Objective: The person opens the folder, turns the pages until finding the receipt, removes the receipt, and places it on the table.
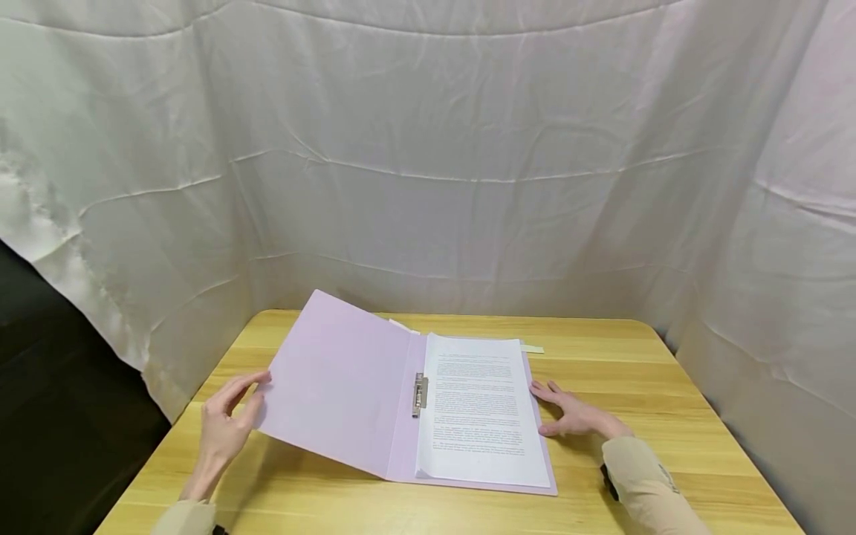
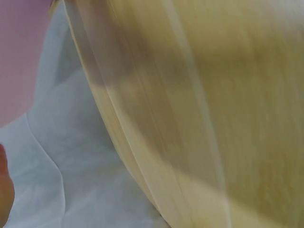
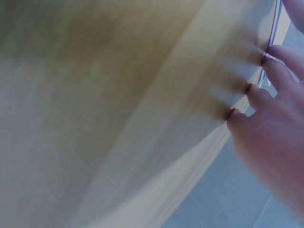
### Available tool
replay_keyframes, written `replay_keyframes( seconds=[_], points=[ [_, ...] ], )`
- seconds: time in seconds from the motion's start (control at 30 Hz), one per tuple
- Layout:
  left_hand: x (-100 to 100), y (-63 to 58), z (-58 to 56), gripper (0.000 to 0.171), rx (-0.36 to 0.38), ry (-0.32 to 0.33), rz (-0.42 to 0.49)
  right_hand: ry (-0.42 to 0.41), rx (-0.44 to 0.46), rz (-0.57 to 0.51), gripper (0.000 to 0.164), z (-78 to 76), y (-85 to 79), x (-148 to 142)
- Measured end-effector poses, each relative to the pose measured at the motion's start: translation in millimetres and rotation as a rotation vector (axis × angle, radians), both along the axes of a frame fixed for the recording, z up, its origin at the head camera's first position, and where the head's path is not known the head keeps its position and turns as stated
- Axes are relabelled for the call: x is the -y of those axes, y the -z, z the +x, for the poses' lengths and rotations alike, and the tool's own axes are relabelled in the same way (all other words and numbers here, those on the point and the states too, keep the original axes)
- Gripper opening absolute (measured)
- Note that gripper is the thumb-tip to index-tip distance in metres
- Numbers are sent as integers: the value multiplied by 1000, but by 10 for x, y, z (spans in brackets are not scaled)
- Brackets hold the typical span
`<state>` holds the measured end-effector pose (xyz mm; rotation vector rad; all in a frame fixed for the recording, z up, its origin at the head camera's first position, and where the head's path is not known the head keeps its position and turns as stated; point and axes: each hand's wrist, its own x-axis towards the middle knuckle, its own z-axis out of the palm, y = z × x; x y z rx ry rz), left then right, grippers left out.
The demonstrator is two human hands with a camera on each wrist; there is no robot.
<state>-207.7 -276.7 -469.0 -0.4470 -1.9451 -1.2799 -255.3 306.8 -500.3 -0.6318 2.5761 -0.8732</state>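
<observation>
A lilac file folder (image 1: 341, 386) lies spread on the wooden table, its left cover tilted up off the tabletop. My left hand (image 1: 224, 423) pinches that cover's outer edge between thumb and fingers. In the left wrist view the raised cover (image 2: 16, 57) fills the upper left corner, with a fingertip below it. A stack of printed sheets (image 1: 478, 409) rests on the folder's right half, beside a metal clip (image 1: 419, 394) at the spine. My right hand (image 1: 571, 414) has its fingers spread against the folder's right edge. The right wrist view shows its fingertips down on the tabletop by that edge.
A pale tab (image 1: 532, 348) sticks out at the papers' top right, and a white strip (image 1: 404, 325) shows behind the cover near the spine. Light grey cloth (image 1: 461, 223) hangs behind and beside the wooden table (image 1: 669, 446).
</observation>
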Motion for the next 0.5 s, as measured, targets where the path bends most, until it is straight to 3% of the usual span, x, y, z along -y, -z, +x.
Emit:
replay_keyframes(
  seconds=[0.1, 0.27, 0.5],
  points=[
    [63, -1, 32, 28, 76, -59, -107, -1, 2, -1, 92, -1, -1, 2],
    [102, 4, 47, 26, 213, -150, -384, -1, 3, -9, 92, -1, -1, 3],
    [28, 50, -4, 44, 482, -108, -653, -6, 9, -11, 91, 8, -3, 6]
  ],
)
